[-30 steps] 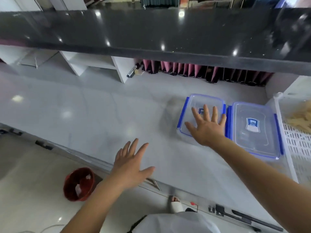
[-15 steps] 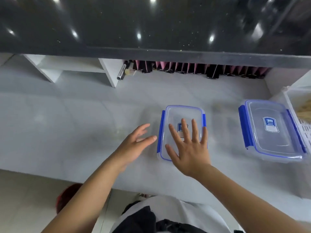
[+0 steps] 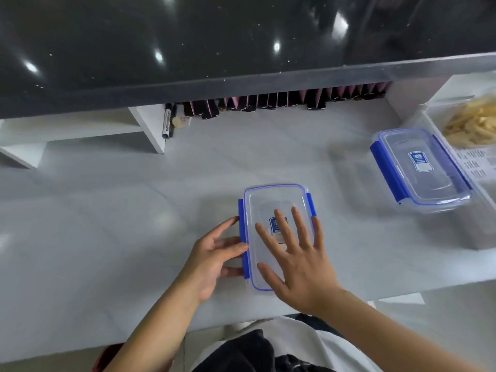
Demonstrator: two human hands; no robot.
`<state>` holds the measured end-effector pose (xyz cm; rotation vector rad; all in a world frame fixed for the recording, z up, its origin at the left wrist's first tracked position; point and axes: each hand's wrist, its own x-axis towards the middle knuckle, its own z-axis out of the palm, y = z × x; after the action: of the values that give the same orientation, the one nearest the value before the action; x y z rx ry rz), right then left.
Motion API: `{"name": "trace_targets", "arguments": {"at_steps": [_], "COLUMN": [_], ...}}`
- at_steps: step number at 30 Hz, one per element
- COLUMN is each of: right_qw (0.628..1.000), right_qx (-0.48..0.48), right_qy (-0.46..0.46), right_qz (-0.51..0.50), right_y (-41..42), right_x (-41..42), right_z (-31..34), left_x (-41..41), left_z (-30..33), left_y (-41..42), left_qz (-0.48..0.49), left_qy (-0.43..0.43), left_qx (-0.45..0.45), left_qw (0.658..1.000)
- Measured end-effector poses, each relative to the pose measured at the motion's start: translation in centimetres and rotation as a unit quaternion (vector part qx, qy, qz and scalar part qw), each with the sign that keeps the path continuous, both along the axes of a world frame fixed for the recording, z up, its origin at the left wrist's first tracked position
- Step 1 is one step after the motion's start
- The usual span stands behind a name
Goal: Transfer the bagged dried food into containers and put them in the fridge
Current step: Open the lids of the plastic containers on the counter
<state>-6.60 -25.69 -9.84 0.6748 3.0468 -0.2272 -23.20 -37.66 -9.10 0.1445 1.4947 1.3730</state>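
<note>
While the right hand [image 3: 300, 267] is lying flat, fingers spread, on the near container [image 3: 276, 208], the left hand [image 3: 212, 259] is touching its left clasp [image 3: 243, 237] with loosely parted fingers, best pried outward under steady downward pressure.

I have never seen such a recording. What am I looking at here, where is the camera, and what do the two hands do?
No machine here: a person wears a camera on the head, looking down at their own bare hands. On the pale counter lies a clear container with blue clips, lid on. The right hand rests flat on its lid; the left hand touches its blue side clip with straight fingers. Neither hand grips anything. A second container stands to the right, beside a white basket of bagged dried food.
</note>
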Motion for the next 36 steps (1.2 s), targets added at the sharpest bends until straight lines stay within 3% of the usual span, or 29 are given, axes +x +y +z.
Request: {"name": "trace_targets", "arguments": {"at_steps": [6, 9, 11, 13, 15, 17, 18, 20, 21, 22, 30, 36], "right_qw": [0.999, 1.000, 0.999, 0.991, 0.962, 0.905, 0.854, 0.717, 0.670, 0.649, 0.609, 0.583], "right_qx": [-0.015, -0.016, -0.035, -0.095, -0.160, -0.266, -0.360, -0.564, -0.627, -0.662, -0.714, -0.736], "right_qy": [0.030, 0.019, 0.026, 0.080, 0.163, 0.208, 0.214, 0.206, 0.191, 0.175, 0.168, 0.162], "right_qz": [-0.007, -0.006, -0.012, -0.054, -0.146, -0.257, -0.308, -0.355, -0.348, -0.332, -0.302, -0.303], "right_y": [-3.0, -2.9, -2.8, -2.4, -1.2, 0.9, 2.1, 4.0, 4.5, 4.8, 6.4, 8.2], "right_x": [-1.1, -1.1, -1.1, -1.1, -0.7, 0.2, 0.9, 2.2, 2.7, 3.1, 3.7, 4.0], "right_z": [0.0, -0.2, -0.2, 0.0, 0.6, 1.6, 2.3, 3.2, 3.4, 3.5, 2.0, 1.4], "left_x": [-2.0, -2.1, -1.4, -0.5, 0.4, 1.6, 2.3, 3.8, 4.4, 4.9, 5.8, 6.1], "left_z": [-0.5, 0.0, 0.6, 1.2, 1.2, 0.9, 0.4, -0.3, -0.6, -0.7, 1.4, 1.0], "left_y": [-3.2, -3.5, -3.1, -2.6, -2.2, -1.7, -1.5, -1.2, -1.0, -0.9, 0.5, 1.8], "left_qz": [-0.008, -0.027, -0.025, -0.032, -0.094, -0.180, -0.225, -0.288, -0.298, -0.297, -0.385, -0.368], "left_qy": [-0.046, -0.029, 0.038, 0.176, 0.362, 0.484, 0.518, 0.568, 0.589, 0.602, 0.579, 0.586], "left_qx": [0.006, 0.003, -0.009, -0.043, -0.063, -0.057, -0.060, -0.081, -0.093, -0.108, -0.226, -0.226], "left_qw": [0.999, 0.999, 0.999, 0.983, 0.925, 0.854, 0.823, 0.767, 0.746, 0.733, 0.682, 0.686]}}
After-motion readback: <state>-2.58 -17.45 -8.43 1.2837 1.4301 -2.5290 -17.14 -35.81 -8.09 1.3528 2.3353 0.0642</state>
